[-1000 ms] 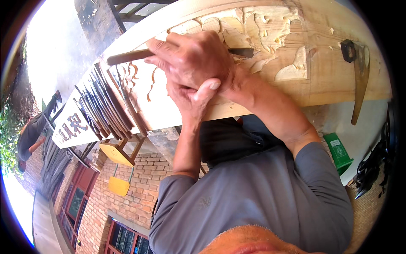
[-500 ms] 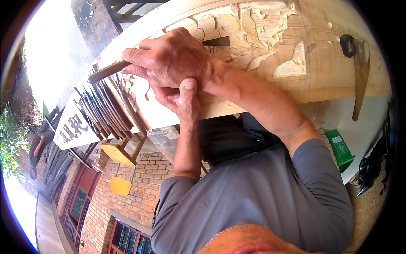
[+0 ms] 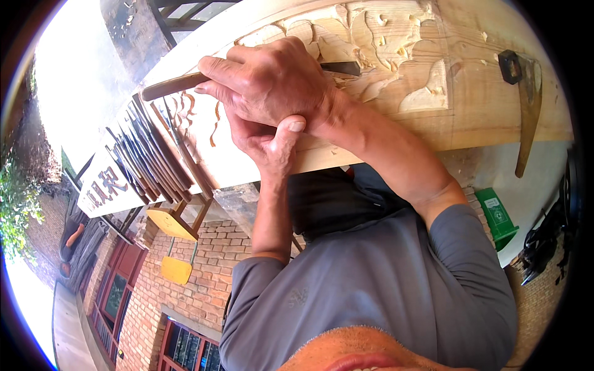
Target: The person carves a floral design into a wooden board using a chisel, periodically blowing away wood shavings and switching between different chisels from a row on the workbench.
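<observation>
A chisel with a long wooden handle (image 3: 171, 86) slants across a pale wooden board (image 3: 482, 117). My right hand (image 3: 272, 80) is closed around its middle, palm down. Past the wrist, the flat dark chisel blade (image 3: 342, 68) rests at the carved leaf shapes (image 3: 337, 40). My left hand (image 3: 272, 141) is tucked beneath the right one, its thumb lying against the right wrist. It looks curled, but its fingers and what they grip are hidden. Curled wood shavings (image 3: 390, 63) lie on the carving.
Several carving tools (image 3: 151, 154) lie in a row at the board's left. A dark-headed hammer (image 3: 510, 67) lies at the right end, its handle overhanging the edge. Below stand a yellow-topped stool (image 3: 172, 224) and a green bin (image 3: 497, 216). A person (image 3: 72, 238) is far left.
Both hands and the chisel have shifted right together. The blade sits farther right and slightly lower, while the handle's end has risen a little in the picture.
</observation>
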The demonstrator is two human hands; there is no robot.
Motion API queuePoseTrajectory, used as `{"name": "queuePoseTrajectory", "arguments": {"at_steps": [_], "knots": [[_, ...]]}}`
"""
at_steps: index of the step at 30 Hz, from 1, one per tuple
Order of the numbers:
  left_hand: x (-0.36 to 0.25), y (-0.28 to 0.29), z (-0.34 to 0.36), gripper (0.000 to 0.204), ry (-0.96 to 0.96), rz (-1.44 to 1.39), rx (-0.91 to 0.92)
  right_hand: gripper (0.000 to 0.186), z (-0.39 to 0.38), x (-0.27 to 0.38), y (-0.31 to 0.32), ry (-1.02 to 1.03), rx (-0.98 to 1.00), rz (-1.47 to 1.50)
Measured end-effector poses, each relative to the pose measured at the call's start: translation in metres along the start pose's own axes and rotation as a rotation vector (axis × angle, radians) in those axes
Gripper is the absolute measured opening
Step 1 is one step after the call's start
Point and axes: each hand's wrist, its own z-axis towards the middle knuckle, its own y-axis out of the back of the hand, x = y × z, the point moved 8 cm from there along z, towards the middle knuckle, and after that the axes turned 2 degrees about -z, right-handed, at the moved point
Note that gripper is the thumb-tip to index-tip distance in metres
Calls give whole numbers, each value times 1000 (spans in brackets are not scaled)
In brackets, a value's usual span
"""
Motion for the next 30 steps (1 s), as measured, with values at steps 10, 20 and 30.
{"name": "queuePoseTrajectory", "arguments": {"at_steps": [10, 20, 30], "knots": [[-3, 12, 0, 139, -97, -76, -144, 32, -4, 11, -21, 40, 100, 148], [-1, 10, 3, 134, -55, -80, -93, 31, 0, 7, -16, -40, 69, 79], [1, 7, -2, 142, -65, -4, -49, 30, -4, -2, -5, -44, 17, 42]]}}
